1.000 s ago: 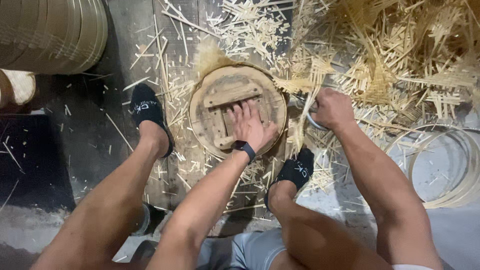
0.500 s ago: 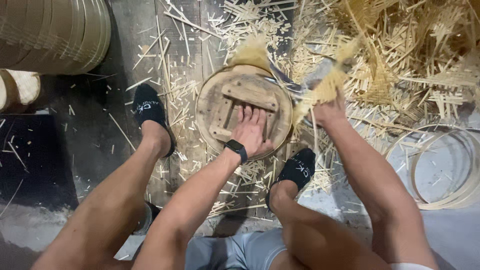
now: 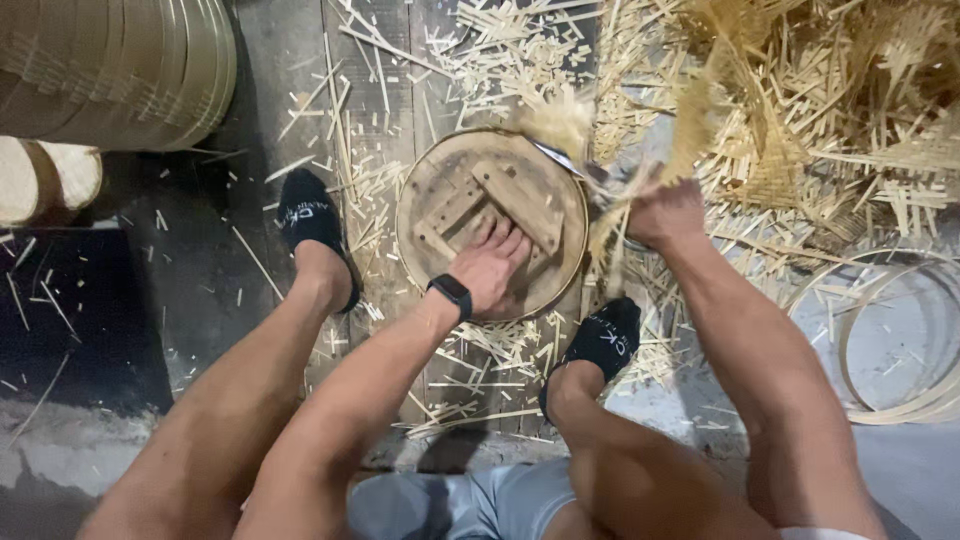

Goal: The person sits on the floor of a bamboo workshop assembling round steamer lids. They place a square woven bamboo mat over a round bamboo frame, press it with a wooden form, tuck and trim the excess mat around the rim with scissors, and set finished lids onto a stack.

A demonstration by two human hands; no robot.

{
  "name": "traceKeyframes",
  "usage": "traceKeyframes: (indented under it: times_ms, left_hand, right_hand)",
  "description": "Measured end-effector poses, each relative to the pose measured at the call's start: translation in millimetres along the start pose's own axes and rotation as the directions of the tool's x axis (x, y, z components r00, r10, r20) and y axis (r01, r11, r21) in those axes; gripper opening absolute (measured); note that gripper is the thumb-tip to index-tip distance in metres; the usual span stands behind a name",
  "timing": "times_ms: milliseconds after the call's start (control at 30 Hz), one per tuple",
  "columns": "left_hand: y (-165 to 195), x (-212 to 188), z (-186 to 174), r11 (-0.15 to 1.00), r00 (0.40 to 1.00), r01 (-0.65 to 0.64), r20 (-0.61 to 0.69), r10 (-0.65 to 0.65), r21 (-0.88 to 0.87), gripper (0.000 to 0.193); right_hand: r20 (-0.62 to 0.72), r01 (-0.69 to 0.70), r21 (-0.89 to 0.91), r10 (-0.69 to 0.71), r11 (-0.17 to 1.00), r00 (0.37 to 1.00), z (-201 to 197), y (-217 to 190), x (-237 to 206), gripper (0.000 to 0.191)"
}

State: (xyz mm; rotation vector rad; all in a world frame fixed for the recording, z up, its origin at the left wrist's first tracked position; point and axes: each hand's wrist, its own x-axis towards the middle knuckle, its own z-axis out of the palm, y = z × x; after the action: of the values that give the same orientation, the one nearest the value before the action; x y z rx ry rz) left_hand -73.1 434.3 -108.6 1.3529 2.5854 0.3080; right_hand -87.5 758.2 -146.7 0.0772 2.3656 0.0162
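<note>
Pressing flat on the round wooden form at the centre of the frame, the left hand lies open with fingers spread over its crossed battens, pinning it to the floor rather than gripping it. Just right of the form, the right hand is closed in a tight grip around a metal blade, whose tip reaches the upper right rim of the form; exactly how the handle sits in the fist is hidden by blurred bamboo fibre flying up around it.

Judging from the frayed strips that show only at the upper right edge of the form, the trimming looks well advanced: most of the rim appears clean, and that tufted stretch beside the blade seems to be what remains. Heaps of bamboo offcuts fill the upper right and litter the floor between the two black-socked feet. Thin bamboo hoops lie at the right edge, and a stack of bent bands sits in the upper left
</note>
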Motion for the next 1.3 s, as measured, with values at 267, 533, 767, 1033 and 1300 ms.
traceKeyframes:
  times_ms: [267,533,767,1033,1300]
  left_hand:
    - [-7.2,-6.5,-1.6,0.981,0.944,0.022,0.327,0.043,-0.191,0.103]
    - [-20.3,-16.7,5.0,0.967,0.950,-0.168,0.230,0.211,-0.191,0.076]
    - [-12.3,-15.1,-7.8,0.972,0.922,-0.089,0.351,0.162,-0.216,0.077]
    - [-14.4,-16.2,-2.5,0.965,0.930,-0.150,0.300,0.211,-0.215,0.074]
    - [-21.6,-18.4,-3.3,0.942,0.901,-0.278,0.288,0.324,-0.190,0.070]
  right_hand:
    - [-0.744,0.025,-0.377,-0.319,0.926,0.587,-18.1,-10.3,-4.8,0.056]
    - [-0.301,0.085,0.286,0.005,0.954,0.954,2.8,10.7,-8.4,0.033]
    - [-0.517,0.207,0.046,-0.154,0.977,0.842,6.7,-6.1,-19.7,0.031]
    - [-0.647,0.335,0.045,-0.228,0.941,0.728,4.5,12.4,-6.5,0.068]
    - [-0.145,-0.005,0.537,0.099,0.844,0.984,39.5,39.5,1.6,0.048]
